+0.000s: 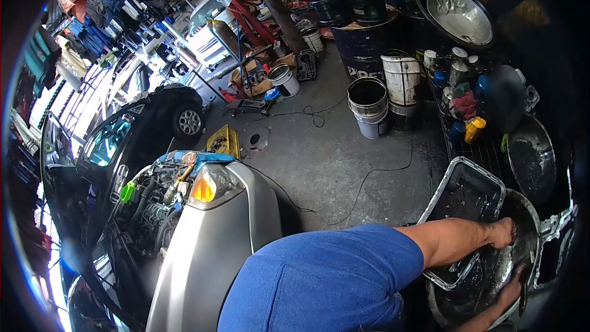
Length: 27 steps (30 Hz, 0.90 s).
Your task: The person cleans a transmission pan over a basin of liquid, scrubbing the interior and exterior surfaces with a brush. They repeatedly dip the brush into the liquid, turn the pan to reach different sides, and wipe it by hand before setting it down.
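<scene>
My left hand (pixel 503 232) reaches over a wet, dark rectangular metal pan (pixel 436 210) with a pale flanged rim. Its fingers are curled down, just past the pan's right edge and over a large round metal basin (pixel 527 215). What they hold is hidden. Lower down, my right hand (pixel 511 289) is inside the basin's right side, fingers closed beside a slim dark piece (pixel 523 300). The rectangular pan leans across the basin, and dark liquid wets both.
A silver car fender with a headlight (pixel 212 187) stands left, beside an exposed engine (pixel 161 203). Buckets (pixel 369 110) and drums (pixel 362 49) line the back. Spray cans and bottles (pixel 474 129) crowd a rack at right. A cable (pixel 369 175) crosses the floor.
</scene>
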{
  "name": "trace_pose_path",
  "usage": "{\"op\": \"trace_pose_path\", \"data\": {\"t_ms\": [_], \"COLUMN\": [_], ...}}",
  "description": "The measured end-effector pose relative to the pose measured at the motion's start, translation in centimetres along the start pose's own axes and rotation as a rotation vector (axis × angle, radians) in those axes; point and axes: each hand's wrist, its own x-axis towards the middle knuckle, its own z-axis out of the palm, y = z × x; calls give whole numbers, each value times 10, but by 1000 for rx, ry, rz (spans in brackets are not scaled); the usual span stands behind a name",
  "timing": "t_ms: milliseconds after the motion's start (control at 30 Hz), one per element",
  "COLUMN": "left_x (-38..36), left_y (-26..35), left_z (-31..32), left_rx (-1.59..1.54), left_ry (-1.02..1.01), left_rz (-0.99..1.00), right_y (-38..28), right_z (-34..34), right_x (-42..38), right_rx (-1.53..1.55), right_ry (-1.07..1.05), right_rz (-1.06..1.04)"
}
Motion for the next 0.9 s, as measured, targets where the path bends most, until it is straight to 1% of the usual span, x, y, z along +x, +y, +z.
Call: {"op": "trace_pose_path", "data": {"t_ms": [33,67,100,133,167,233,267,300,367,400,433,467,500,533,600,667,733,800,833,900], "left_x": [2,6,13,35,38,16,0,-16,-30,-8,14,34,38,42,40,39,37,30,39,66], "left_y": [0,1,-1,-21,-24,-1,10,27,50,31,12,-6,-14,-22,-24,-26,-27,-30,-49,-92], "left_z": [3,6,8,14,10,-6,-11,-16,-24,-16,-11,-7,-8,-9,-10,-9,-8,-5,2,14], "left_rx": [-47,-94,-137,-236,-267,-207,-176,-132,-67,-59,-114,-169,-185,-201,-169,-133,-237,-475,-292,74], "left_ry": [18,37,57,41,29,31,37,48,45,-29,-47,-59,-61,-65,-41,-25,-1,34,13,-36], "left_rz": [25,51,78,118,122,93,71,61,51,-1,113,226,295,364,425,490,321,-88,18,227], "right_y": [-10,3,18,38,110,90,59,20,69,48,17,48,73,83,183,186,178,166,160,145], "right_z": [-3,-2,4,14,31,20,5,0,15,15,13,24,35,43,80,100,108,101,92,53], "right_x": [0,5,9,13,47,34,14,2,39,25,5,7,6,-2,25,-8,-25,-19,-8,26], "right_rx": [-164,-530,-496,-464,-402,-509,-571,-363,-476,-436,-398,-468,-539,-511,-485,-646,-688,-686,-684,-829], "right_ry": [-77,-166,-136,-113,0,4,5,-10,-114,-160,-203,-186,-161,-203,-341,-314,-278,-254,-256,-311], "right_rz": [45,-246,-209,-179,-355,-345,-333,-212,-185,-134,-81,-180,-279,-187,54,-143,-214,-230,-225,-173]}}
